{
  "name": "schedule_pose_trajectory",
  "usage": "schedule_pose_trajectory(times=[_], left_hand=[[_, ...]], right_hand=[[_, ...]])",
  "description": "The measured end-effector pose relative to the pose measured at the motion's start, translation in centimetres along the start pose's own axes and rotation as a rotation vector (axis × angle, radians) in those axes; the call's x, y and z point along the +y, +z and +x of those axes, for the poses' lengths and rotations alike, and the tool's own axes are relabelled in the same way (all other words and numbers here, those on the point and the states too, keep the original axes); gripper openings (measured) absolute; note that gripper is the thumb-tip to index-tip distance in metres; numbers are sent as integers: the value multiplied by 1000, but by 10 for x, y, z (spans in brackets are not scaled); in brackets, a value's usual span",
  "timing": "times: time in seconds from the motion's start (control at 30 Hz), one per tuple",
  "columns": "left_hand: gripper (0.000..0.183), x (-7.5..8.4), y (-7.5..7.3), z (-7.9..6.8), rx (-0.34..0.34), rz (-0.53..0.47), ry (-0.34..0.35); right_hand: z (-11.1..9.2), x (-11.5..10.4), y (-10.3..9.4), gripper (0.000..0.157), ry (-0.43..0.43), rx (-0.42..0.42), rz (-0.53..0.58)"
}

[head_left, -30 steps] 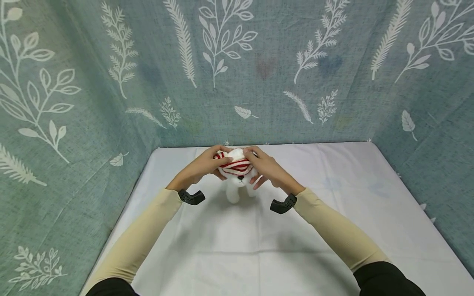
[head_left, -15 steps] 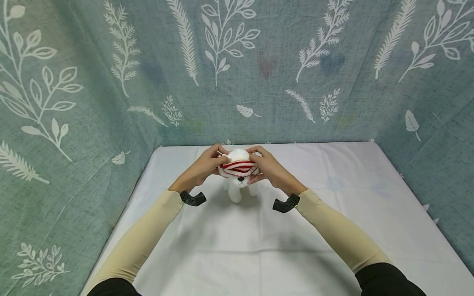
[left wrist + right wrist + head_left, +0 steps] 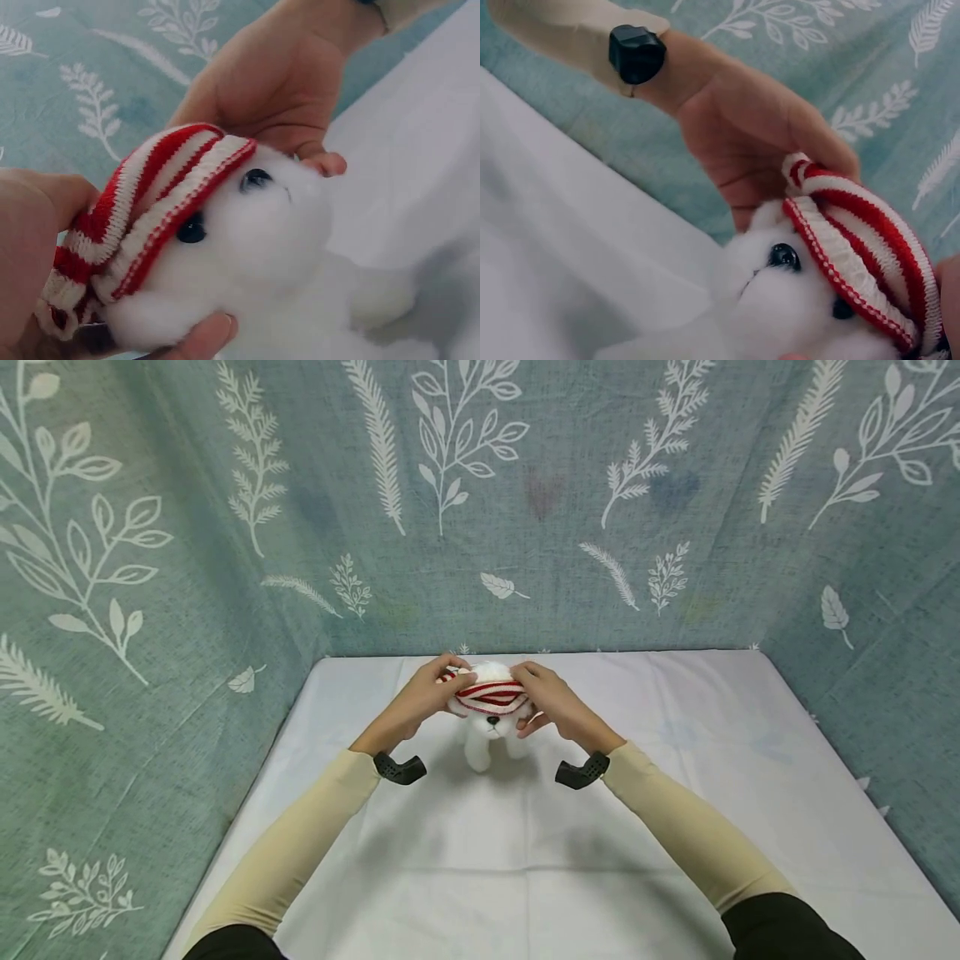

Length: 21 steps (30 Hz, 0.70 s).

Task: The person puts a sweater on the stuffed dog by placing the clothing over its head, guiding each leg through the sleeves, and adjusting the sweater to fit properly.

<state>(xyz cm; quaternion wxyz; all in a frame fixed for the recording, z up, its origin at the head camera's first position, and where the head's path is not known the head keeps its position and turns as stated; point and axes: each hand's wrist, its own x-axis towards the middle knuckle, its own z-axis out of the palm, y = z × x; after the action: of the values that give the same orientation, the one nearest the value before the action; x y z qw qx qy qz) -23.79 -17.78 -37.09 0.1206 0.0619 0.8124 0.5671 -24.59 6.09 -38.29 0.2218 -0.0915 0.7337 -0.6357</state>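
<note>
Both hands pinch the striped hat (image 3: pixel 491 696) (left hand (image 3: pixel 420 702), right hand (image 3: pixel 558 706)), its band stretched crosswise over the plush dog (image 3: pixel 489 731).

A small staged recording booth rather than a lived-in room: teal cloth (image 3: pixel 525 485) printed with white leaves and ferns hangs as a backdrop from 9 o'clock through 12 to 3 o'clock, walling 3 sides. A table under a plain white sheet (image 3: pixel 675 827) fills the floor of it.

Long beige sleeves (image 3: pixel 300 847), black upper sleeves (image 3: pixel 787 927), black wrist-mounted cameras (image 3: pixel 579 772), bare hands (image 3: pixel 561 708)
</note>
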Motion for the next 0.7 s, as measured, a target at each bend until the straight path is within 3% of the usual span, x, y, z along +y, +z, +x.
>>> schedule_pose_trajectory(times=[0.17, 0.43, 0.6, 0.7], left_hand=[[46, -4, 2, 2, -9, -34, -3], [24, -10, 4, 4, 19, -227, -33], [24, -11, 6, 3, 5, -273, -53], [17, -10, 7, 2, -31, -279, -19]], right_hand=[[2, 3, -3, 49, 11, -53, 44], [2, 2, -4, 47, 40, -100, 257], [-1, 0, -2, 47, 40, -70, 273], [-3, 1, -1, 46, 31, -53, 268]])
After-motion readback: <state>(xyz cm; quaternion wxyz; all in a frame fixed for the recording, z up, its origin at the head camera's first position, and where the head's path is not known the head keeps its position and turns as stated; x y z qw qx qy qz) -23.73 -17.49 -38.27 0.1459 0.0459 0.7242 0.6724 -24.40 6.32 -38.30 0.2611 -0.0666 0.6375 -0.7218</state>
